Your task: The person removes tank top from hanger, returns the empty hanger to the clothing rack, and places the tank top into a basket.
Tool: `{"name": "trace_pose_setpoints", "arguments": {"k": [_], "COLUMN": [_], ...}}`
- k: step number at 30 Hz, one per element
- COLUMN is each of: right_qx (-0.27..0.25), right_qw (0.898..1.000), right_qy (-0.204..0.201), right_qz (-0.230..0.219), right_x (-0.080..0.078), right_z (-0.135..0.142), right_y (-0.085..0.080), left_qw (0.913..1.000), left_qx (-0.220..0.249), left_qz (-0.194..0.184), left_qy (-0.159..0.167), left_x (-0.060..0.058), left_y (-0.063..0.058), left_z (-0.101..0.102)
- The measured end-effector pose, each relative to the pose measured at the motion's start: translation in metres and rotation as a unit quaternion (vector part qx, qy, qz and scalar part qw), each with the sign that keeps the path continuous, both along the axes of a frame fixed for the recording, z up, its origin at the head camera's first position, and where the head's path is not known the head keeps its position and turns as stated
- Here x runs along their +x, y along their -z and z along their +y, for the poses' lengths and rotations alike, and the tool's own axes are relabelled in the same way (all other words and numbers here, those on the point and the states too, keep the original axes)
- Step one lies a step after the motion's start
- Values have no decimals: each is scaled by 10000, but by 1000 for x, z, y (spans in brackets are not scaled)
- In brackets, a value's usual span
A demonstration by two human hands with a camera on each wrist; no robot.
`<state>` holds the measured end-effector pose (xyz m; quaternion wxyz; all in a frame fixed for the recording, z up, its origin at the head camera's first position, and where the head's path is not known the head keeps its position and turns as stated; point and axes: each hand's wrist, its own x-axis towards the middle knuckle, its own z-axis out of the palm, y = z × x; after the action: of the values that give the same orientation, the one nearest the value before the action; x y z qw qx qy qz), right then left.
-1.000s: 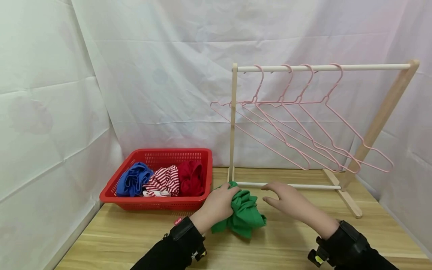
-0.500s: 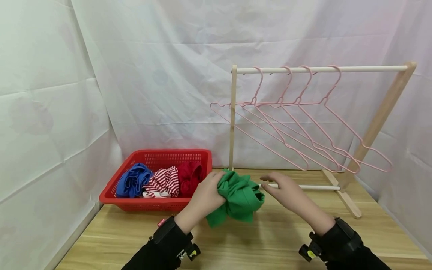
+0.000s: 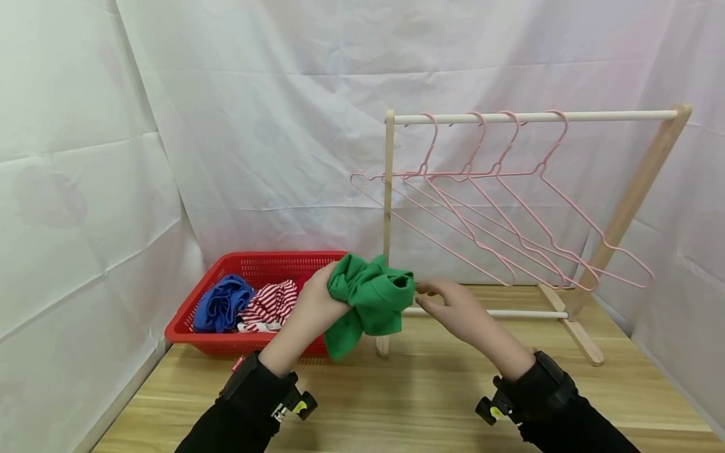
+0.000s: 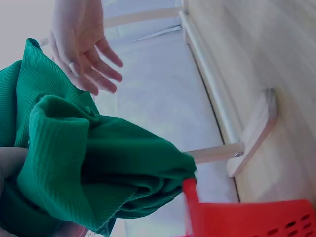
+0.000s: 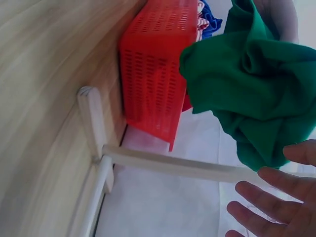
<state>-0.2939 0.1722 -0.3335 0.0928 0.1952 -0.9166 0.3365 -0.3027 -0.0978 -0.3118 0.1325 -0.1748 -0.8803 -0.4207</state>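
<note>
A crumpled green garment (image 3: 370, 296) hangs in the air above the table, gripped at its left side by my left hand (image 3: 316, 305). Ribbed edges of the garment (image 4: 59, 148) show in the left wrist view, where the fabric covers most of the fingers. My right hand (image 3: 455, 311) is just right of the bundle, its fingers loosely spread and holding nothing. In the right wrist view the fingertips of that hand (image 5: 276, 207) come right up to the green fabric's lower edge.
A red plastic basket (image 3: 226, 343) stands at left with a blue cloth (image 3: 223, 303), a red-and-white striped cloth (image 3: 272, 304) and a dark red one, mostly hidden. Behind the right hand, a wooden rack (image 3: 629, 207) carries several pink hangers (image 3: 512, 217) on its white top rail (image 3: 612, 116).
My left hand has lifted the green garment off the table and carried it up and to the left. My right hand has followed leftward, staying open beside it.
</note>
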Motion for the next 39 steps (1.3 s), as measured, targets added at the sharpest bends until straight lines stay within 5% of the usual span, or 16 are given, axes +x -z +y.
{"name": "trace_pose_setpoints", "arguments": {"k": [9, 18, 28, 39], "right_qx": [-38, -17, -21, 459], "right_qw": [9995, 9981, 9972, 9969], "right_qy": [-134, -261, -333, -87], "right_qz": [-270, -555, -665, -634], "right_x": [-9, -21, -31, -46], "right_z": [-14, -28, -48, -65], "right_y": [-7, -12, -5, 10], "left_qw": [9976, 9937, 9839, 9616], "left_qx": [-411, -923, -1669, -2625], "left_qz": [378, 475, 305, 169], "left_qy": [-414, -425, -562, -781], "left_x": [-11, -39, -58, -79], "left_y": [-29, -46, -46, -50], "left_z": [-23, -50, -83, -112]}}
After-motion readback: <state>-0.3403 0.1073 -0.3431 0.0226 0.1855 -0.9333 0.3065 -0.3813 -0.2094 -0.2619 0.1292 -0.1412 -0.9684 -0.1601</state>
